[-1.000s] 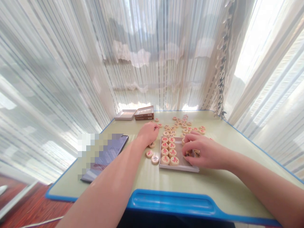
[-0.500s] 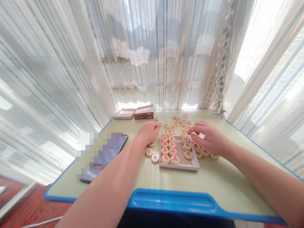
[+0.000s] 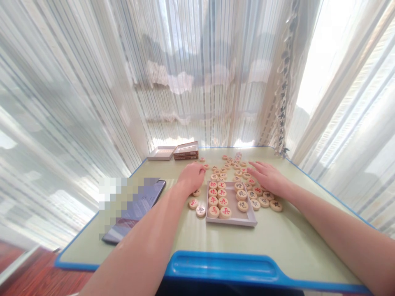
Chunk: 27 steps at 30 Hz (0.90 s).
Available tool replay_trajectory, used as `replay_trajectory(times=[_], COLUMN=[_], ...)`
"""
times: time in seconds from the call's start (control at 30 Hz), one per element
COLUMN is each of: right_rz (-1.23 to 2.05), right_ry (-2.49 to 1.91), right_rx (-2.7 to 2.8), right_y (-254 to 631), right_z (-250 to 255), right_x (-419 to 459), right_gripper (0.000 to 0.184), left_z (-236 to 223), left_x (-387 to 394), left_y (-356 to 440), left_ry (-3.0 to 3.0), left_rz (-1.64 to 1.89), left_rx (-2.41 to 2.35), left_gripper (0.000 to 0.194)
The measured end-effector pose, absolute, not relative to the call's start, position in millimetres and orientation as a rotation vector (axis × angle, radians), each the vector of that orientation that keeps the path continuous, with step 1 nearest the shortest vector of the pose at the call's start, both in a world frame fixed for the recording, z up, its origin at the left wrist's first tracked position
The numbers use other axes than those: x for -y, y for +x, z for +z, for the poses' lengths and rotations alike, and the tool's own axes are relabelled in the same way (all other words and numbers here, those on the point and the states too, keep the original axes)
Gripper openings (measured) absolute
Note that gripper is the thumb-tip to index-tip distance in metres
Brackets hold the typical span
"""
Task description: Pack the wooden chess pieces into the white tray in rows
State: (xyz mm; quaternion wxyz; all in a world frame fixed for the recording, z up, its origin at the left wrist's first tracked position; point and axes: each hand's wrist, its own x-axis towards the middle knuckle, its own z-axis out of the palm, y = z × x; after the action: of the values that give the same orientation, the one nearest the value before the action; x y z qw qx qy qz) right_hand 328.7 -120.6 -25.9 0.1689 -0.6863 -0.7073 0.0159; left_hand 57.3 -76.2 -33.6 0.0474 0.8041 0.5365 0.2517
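Note:
A shallow open box [image 3: 253, 221] stands in the middle of the table. Along its left side lie two columns of red-marked xiangqi pieces [image 3: 222, 202], and along its right side a few black-marked ones [image 3: 242, 206]. My left hand [image 3: 193, 177] is left of the box, fingers curled in and pressed together; whatever they may hold is hidden. Just past its fingertips lies a red-marked piece [image 3: 206, 167]. My right hand [image 3: 268, 177] rests over loose pieces right of the box, its fingers stretched out and holding nothing. Beneath and beside it are black-marked pieces [image 3: 264, 202] and a red-marked one [image 3: 258, 190].
More loose pieces [image 3: 226, 165] are scattered behind the box. A black-and-white piece [image 3: 200, 211] and a red one [image 3: 193, 203] lie to its left. A tablet [image 3: 138, 209] is farther left. Stacked boxes [image 3: 186, 151] and a box lid [image 3: 161, 153] stand at the back left.
My right hand has moved from over the box's right edge, fingers bent, to the right onto the loose pieces, with fingers straightened. My left hand stays about where it was. The view tilted slightly up.

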Motion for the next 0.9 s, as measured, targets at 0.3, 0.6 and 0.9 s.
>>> replay_trajectory(times=[0.3, 0.6, 0.9], right_rz=[0.173, 0.117, 0.064], right_ry=[-2.021, -2.068, -1.838], right_rx=[1.75, 1.755, 1.89], right_y=[342.7, 358.2, 351.4], right_z=[-17.3, -21.1, -18.9], right_x=[117.4, 110.4, 117.8], right_gripper=[0.042, 0.037, 0.028], left_z=[-34.8, -37.2, -33.2], left_x=[71.8, 60.7, 76.8], left_y=[57.2, 54.2, 55.4], left_ry=[2.071, 1.848, 2.369], left_rz=[0.919, 1.049, 0.79], left_rx=[-1.654, -1.632, -1.657], left_gripper=[0.029, 0.024, 0.03])
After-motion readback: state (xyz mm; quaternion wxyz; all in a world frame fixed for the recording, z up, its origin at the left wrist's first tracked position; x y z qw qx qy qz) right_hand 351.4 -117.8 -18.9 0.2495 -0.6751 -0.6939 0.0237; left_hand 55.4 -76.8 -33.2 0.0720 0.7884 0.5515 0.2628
